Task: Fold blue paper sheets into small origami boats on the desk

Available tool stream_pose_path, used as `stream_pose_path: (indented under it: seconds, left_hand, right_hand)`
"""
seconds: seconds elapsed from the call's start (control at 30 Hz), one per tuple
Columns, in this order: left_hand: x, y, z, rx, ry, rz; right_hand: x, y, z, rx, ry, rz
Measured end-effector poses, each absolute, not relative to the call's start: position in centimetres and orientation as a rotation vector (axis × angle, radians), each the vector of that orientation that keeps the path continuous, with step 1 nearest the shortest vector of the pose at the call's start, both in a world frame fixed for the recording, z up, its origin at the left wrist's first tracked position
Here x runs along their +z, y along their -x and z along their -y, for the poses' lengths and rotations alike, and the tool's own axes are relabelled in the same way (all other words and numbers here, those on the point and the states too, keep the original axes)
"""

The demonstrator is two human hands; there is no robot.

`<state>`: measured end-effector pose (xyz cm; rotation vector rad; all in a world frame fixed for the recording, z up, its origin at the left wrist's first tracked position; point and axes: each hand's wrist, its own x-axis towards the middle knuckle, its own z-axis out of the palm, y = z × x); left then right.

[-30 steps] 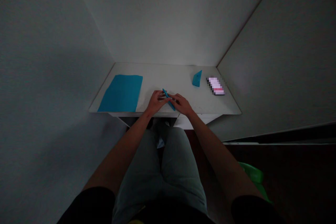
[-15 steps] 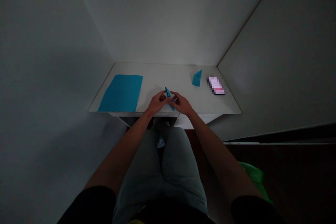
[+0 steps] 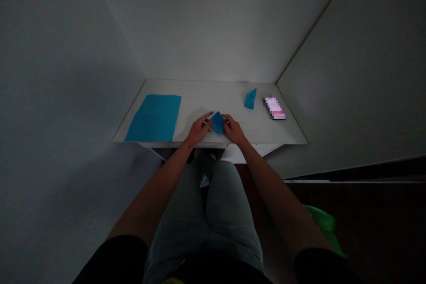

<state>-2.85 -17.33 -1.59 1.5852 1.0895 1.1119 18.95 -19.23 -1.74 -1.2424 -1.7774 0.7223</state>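
A small folded piece of blue paper is between my hands near the front edge of the white table, its flat face turned up. My left hand pinches its left corner, with the index finger stretched out above. On the other side, my right hand has its fingers closed on the right edge of the paper. Another folded blue paper piece stands farther back on the right. At the left lies a large stack or sheet of blue paper.
A phone with a lit, blurred screen lies at the table's right side. White walls enclose the table at the back, left and right. On the floor at the lower right is a green plastic object, partly hidden by my arm.
The folded paper has turned from a narrow, edge-on view to show its broad face. My hands have moved slightly apart around it.
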Motion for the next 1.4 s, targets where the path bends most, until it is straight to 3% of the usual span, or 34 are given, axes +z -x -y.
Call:
stream_pose_path:
  seconds: [0.4, 0.83, 1.4]
  left_hand:
    - [-1.9, 2.8, 17.4, 1.139, -1.510, -1.041]
    - [-1.3, 3.1, 17.0, 1.096, -1.605, -1.101]
    - [-2.6, 3.4, 15.7, 1.485, -1.029, -1.124]
  right_hand:
    - [-2.3, -19.2, 18.9, 0.891, 1.279, 1.551]
    - [-1.6, -18.8, 19.0, 0.838, 1.299, 1.644]
    - [-2.4, -19.1, 18.2, 0.859, 1.215, 1.219]
